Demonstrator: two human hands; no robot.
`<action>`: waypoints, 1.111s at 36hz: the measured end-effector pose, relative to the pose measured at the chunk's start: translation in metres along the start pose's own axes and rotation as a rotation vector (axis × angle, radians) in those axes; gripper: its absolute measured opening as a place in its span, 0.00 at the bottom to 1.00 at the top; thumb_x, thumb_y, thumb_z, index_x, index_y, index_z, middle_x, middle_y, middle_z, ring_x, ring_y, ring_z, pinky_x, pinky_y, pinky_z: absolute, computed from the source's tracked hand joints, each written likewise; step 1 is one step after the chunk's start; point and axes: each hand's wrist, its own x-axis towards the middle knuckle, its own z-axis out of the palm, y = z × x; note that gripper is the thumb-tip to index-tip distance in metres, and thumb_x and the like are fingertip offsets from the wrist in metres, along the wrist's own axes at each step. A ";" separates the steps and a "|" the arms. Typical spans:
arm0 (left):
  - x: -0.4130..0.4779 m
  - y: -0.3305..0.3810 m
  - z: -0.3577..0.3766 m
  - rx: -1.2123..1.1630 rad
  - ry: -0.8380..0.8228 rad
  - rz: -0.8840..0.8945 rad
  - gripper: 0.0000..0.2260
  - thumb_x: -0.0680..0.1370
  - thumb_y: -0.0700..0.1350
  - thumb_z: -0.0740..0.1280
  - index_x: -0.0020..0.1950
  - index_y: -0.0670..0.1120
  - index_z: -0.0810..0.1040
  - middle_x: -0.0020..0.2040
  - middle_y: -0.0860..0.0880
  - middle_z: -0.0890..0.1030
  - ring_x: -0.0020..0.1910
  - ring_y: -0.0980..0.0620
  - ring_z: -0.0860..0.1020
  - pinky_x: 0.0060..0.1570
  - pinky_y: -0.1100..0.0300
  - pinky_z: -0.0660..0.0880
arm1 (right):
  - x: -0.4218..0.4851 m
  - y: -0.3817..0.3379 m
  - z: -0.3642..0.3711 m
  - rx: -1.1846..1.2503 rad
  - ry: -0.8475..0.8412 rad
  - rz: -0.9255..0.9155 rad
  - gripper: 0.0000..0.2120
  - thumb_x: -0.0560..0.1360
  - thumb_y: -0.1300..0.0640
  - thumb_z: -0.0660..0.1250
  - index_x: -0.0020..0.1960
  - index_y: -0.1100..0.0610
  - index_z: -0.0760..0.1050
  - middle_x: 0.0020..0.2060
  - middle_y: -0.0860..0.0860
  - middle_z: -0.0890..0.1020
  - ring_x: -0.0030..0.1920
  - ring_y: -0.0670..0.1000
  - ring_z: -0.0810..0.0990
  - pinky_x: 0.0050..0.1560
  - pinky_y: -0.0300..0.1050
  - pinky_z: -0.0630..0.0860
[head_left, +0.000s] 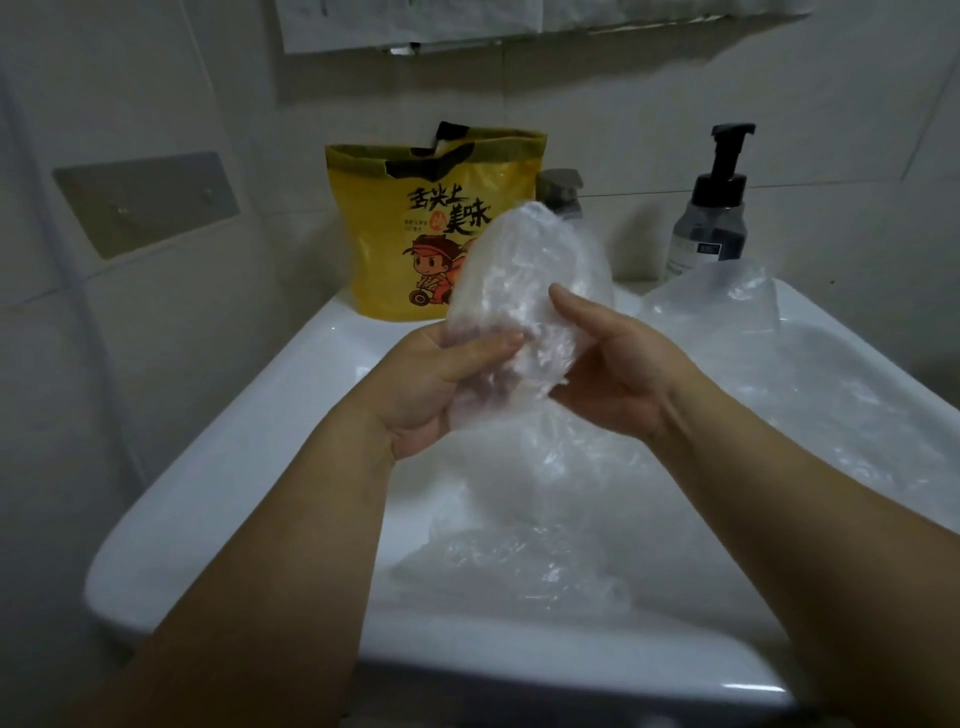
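sink (218, 452): white, spread below both forearms.
plastic bag (524, 275): clear and crumpled, held upright above the basin between both hands, its top toward 12 o'clock.
left hand (441, 384): grips the bag's lower part from the 9 o'clock side, thumb laid across the front, fingers curled behind.
right hand (608, 374): holds the bag from the 3 o'clock side, thumb pressed on the front, fingers curled beneath.
loose plastic (519, 561): lies in the basin at 6 o'clock from the hands.
plastic sheet (717, 301): lies over the rim at 2 o'clock.
yellow bag (395, 218): stands on the back ledge at 11 o'clock, cartoon figure printed on it.
faucet (561, 189): at 12 o'clock, partly hidden behind the held bag.
pump bottle (711, 218): upright at 1 o'clock.
metal plate (145, 202): on the wall at 10 o'clock.
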 end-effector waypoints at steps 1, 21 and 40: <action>0.000 0.000 0.000 0.010 -0.002 -0.015 0.20 0.68 0.43 0.70 0.58 0.38 0.79 0.55 0.42 0.82 0.51 0.48 0.81 0.53 0.56 0.79 | 0.001 -0.003 -0.002 0.009 0.044 -0.043 0.29 0.69 0.54 0.71 0.68 0.61 0.70 0.61 0.59 0.79 0.63 0.59 0.77 0.67 0.56 0.70; 0.002 -0.008 0.004 0.327 -0.042 -0.137 0.02 0.74 0.35 0.70 0.43 0.41 0.81 0.31 0.49 0.82 0.33 0.57 0.81 0.32 0.68 0.75 | 0.004 0.010 0.009 -0.160 -0.195 0.122 0.17 0.70 0.48 0.63 0.50 0.61 0.75 0.37 0.54 0.81 0.36 0.50 0.81 0.40 0.41 0.78; 0.001 -0.008 0.001 0.362 -0.022 -0.142 0.20 0.66 0.47 0.76 0.56 0.45 0.82 0.52 0.45 0.84 0.51 0.49 0.81 0.53 0.54 0.77 | 0.000 -0.012 -0.005 -0.260 0.005 -0.059 0.23 0.75 0.47 0.62 0.64 0.59 0.73 0.56 0.58 0.82 0.57 0.57 0.81 0.56 0.53 0.78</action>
